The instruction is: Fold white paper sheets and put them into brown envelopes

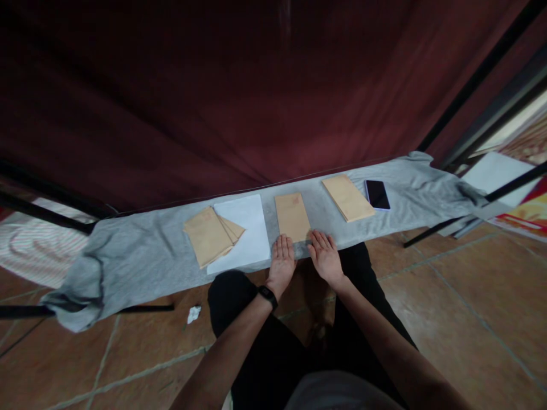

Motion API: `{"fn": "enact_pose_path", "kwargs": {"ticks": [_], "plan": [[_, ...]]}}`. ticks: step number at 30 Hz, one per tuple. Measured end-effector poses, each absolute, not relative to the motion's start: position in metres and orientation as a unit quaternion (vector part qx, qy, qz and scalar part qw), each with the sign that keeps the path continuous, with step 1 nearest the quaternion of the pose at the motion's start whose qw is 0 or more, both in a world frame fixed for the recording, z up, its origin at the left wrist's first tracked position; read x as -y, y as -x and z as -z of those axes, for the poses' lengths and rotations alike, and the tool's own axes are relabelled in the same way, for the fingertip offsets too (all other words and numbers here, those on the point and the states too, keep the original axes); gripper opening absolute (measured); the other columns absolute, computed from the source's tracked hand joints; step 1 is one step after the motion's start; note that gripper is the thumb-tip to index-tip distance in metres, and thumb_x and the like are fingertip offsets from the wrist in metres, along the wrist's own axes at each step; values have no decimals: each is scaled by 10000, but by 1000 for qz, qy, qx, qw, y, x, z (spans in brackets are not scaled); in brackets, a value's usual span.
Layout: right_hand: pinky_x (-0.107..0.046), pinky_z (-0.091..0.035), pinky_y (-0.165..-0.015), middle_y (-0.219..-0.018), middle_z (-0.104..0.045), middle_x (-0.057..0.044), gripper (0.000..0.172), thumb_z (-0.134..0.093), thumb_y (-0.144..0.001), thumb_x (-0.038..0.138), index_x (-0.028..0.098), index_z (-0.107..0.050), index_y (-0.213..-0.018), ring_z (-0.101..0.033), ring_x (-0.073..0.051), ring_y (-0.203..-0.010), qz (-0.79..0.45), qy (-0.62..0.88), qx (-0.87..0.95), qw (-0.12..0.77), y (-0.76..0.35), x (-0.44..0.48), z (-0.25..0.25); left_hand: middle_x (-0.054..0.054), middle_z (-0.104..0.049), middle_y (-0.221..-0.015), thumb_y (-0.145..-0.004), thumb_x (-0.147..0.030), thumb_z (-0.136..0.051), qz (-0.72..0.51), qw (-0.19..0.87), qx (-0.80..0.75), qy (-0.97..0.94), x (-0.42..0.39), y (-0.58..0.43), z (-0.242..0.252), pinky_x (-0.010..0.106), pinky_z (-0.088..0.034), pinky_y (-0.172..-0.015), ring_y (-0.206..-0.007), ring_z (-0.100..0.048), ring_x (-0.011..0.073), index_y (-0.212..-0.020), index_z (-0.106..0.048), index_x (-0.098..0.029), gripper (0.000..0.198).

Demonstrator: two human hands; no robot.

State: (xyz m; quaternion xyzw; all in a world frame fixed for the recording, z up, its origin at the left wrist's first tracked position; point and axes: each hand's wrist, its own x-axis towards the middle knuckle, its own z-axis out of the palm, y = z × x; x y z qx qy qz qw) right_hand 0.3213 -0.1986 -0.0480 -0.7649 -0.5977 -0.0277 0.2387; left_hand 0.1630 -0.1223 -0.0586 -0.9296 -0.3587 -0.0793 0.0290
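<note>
A single brown envelope [292,216] lies in the middle of a narrow bench covered with grey cloth [141,250]. My left hand [282,261] lies flat and open on the cloth, its fingertips at the envelope's near edge. My right hand [325,254], also flat with fingers stretched out, rests just right of that edge. To the left, a small pile of brown envelopes [211,234] overlaps a stack of white paper [248,230]. Another brown envelope pile [347,197] lies to the right, beside a black phone [377,195].
A dark red curtain [239,97] hangs right behind the bench. Black metal bars [478,74] frame the right side. Brown floor tiles [461,307] surround my dark-clad knees, and a crumpled white scrap [194,313] lies on the floor at left.
</note>
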Motion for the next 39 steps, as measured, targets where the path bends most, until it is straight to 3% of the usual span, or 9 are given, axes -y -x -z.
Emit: {"fn": "enact_pose_path", "kwargs": {"ticks": [9, 17, 25, 31, 35, 39], "plan": [[-450, -273, -1224, -1497, -529, -108, 463, -358, -1064, 323, 143, -511, -1462, -472, -230, -1403, -3, 706, 665, 242, -282, 183, 46, 254, -332, -1592, -893, -53, -402, 98, 46, 349, 931, 122, -159, 59, 500, -272, -1230, -1517, -248, 316, -1532, -318, 11, 648], [-438, -282, -1215, -1487, -545, -89, 433, -366, -1067, 310, 156, -552, -1426, -499, -225, -1379, 21, 732, 636, 242, -305, 188, 50, 239, -358, -1585, -889, -182, -506, 129, 16, 334, 933, 116, -152, 58, 490, -319, -1209, -1510, -266, 330, -1524, -330, -6, 682], [-476, -291, -1204, -1473, -562, -65, 420, -365, -1065, 304, 212, -555, -1428, -502, -241, -1376, 43, 755, 612, 233, -333, 201, 52, 217, -393, -1572, -885, -183, -527, 153, 8, 337, 929, 115, -150, 55, 482, -349, -1189, -1491, -319, 321, -1535, -330, -61, 690], [-510, -290, -1201, -1469, -564, -95, 429, -357, -1067, 324, 184, -567, -1414, -490, -264, -1386, 54, 762, 601, 235, -332, 200, 50, 191, -421, -1557, -911, -258, -589, 145, 18, 333, 932, 116, -152, 52, 512, -363, -1168, -1464, -361, 354, -1538, -374, -174, 667], [-473, -317, -1201, -1534, -486, -109, 460, -350, -1067, 324, 141, -512, -1457, -444, -251, -1425, 51, 745, 617, 249, -310, 191, 46, 194, -393, -1575, -893, -232, -590, 153, 7, 333, 931, 116, -152, 55, 530, -340, -1179, -1481, -325, 361, -1526, -394, -162, 666], [-430, -331, -1204, -1501, -532, -79, 455, -356, -1069, 336, 166, -507, -1463, -473, -214, -1403, 17, 705, 661, 257, -288, 179, 47, 207, -390, -1576, -891, -184, -523, 173, -13, 327, 929, 114, -151, 60, 516, -336, -1192, -1495, -306, 336, -1497, -420, -96, 621]]}}
